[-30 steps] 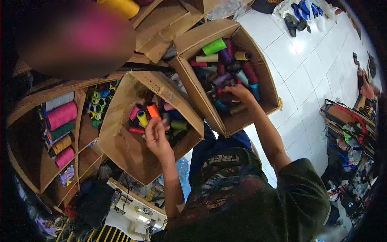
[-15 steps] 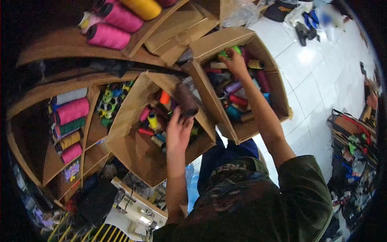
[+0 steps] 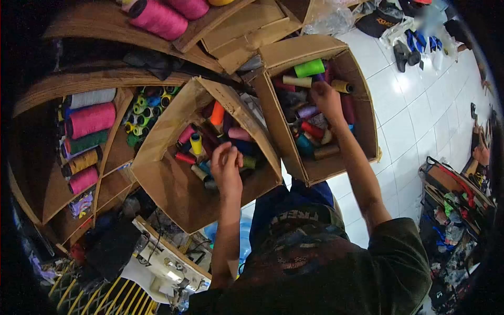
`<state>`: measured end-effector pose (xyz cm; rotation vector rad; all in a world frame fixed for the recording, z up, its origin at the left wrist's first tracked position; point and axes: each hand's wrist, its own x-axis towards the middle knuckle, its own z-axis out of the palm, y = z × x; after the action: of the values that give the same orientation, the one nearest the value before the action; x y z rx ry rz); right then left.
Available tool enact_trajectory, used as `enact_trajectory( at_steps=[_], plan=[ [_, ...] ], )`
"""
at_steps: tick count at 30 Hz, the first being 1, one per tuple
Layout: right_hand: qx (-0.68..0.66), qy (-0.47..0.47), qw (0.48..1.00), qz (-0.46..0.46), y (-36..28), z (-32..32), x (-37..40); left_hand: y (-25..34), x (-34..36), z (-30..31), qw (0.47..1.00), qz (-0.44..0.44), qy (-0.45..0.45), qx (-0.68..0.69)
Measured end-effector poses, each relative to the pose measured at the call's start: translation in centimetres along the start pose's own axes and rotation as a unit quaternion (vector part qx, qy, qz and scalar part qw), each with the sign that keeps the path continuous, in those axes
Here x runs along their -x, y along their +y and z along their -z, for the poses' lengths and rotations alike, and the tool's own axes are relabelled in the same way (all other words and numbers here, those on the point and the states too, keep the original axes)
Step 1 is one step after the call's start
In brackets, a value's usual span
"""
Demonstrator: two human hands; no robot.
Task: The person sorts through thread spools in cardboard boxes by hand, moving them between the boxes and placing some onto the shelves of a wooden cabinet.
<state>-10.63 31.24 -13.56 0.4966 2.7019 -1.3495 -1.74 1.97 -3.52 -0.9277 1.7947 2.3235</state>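
My left hand (image 3: 227,167) hovers over the left cardboard box (image 3: 176,202), its fingers loosely bent and apart with no spool in them. Around it lie thread spools: a pink spool (image 3: 240,134), an orange spool (image 3: 217,113), a yellow spool (image 3: 196,144) and a red spool (image 3: 185,158). Inside the right cardboard box (image 3: 269,118), my right hand (image 3: 326,101) reaches down with fingers bent but apart, the tips partly hidden among the spools. Close to it are a cream spool (image 3: 297,81), a bright green spool (image 3: 310,68) and a lilac spool (image 3: 307,112).
Wooden shelves (image 3: 105,79) on the left hold large cones of thread, including a pink cone (image 3: 93,119). A sewing machine (image 3: 165,268) stands at lower left. White floor tiles (image 3: 404,115) extend to the right, with a cluttered pile (image 3: 451,226) beyond.
The dark brown spool has left my left hand, which is now lower over the box. My right hand has let go of the green spool and moved toward me within the right box.
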Motion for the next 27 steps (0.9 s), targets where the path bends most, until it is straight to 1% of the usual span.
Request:
enact_trajectory(
  at_steps=[1, 2, 3, 5, 6, 8, 9, 10, 11, 13, 14, 17, 18, 21, 22, 25, 26, 27],
  plan=[
    [0.108, 0.024, 0.99, 0.084, 0.8, 0.2, -0.5, -0.5, 0.4, 0.7, 1.0, -0.006, -0.005, -0.016],
    [0.214, 0.046, 0.961, 0.168, 1.4, -0.1, -1.3, -0.9, 0.6, 1.3, 0.999, -0.012, 0.009, -0.05],
    [0.293, 0.05, 0.934, 0.197, 2.0, -0.9, -2.6, -1.2, 0.7, 1.6, 0.997, -0.026, 0.01, -0.066],
    [0.44, 0.053, 0.864, 0.238, 4.2, -3.2, -3.9, -1.5, 1.6, 2.9, 0.993, -0.045, 0.012, -0.108],
    [0.456, 0.052, 0.854, 0.246, 4.6, -3.6, -4.6, -1.6, 1.8, 3.3, 0.995, -0.042, 0.015, -0.092],
    [0.431, 0.085, 0.867, 0.237, 5.4, -4.6, -5.8, -1.9, 2.2, 3.9, 0.997, -0.04, 0.025, -0.058],
    [0.417, 0.096, 0.874, 0.229, 5.3, -5.1, -5.6, -1.9, 2.7, 4.4, 0.996, -0.036, 0.042, -0.069],
    [0.489, 0.062, 0.85, 0.183, 5.3, -5.4, -5.6, -2.0, 2.8, 4.6, 0.995, -0.034, 0.055, -0.078],
    [0.514, 0.054, 0.837, 0.182, 5.1, -5.6, -6.3, -2.1, 2.7, 4.6, 0.994, -0.033, 0.067, -0.085],
    [0.564, 0.028, 0.806, 0.178, 4.4, -5.6, -6.5, -2.7, 2.9, 5.3, 0.995, -0.026, 0.059, -0.076],
    [0.596, 0.03, 0.776, 0.207, 4.9, -5.8, -6.8, -2.9, 2.9, 5.5, 0.996, -0.023, 0.053, -0.072],
    [0.574, 0.051, 0.762, 0.295, 5.7, -4.7, -6.4, -2.4, 3.0, 4.4, 0.996, -0.007, 0.047, -0.074],
    [0.593, 0.066, 0.737, 0.317, 5.6, -4.9, -6.6, -2.6, 2.5, 4.1, 0.996, -0.01, 0.042, -0.073],
    [0.572, -0.009, 0.784, 0.239, 5.5, -6.4, -6.5, -2.6, 2.4, 3.8, 0.996, -0.017, 0.034, -0.077],
    [0.555, 0.024, 0.782, 0.282, 5.8, -6.2, -6.4, -2.2, 2.4, 3.3, 0.996, -0.023, 0.031, -0.075],
    [0.439, -0.081, 0.862, 0.239, 5.0, -4.6, -5.7, -2.1, 2.2, 2.5, 0.997, -0.032, 0.019, -0.062],
    [0.374, -0.151, 0.899, 0.168, 4.1, -4.2, -5.2, -2.1, 2.0, 2.2, 0.998, -0.034, 0.013, -0.056],
    [0.324, -0.21, 0.92, 0.069, 4.0, -4.7, -4.8, -2.2, 1.7, 1.7, 0.998, -0.03, 0.003, -0.055]
  ],
)
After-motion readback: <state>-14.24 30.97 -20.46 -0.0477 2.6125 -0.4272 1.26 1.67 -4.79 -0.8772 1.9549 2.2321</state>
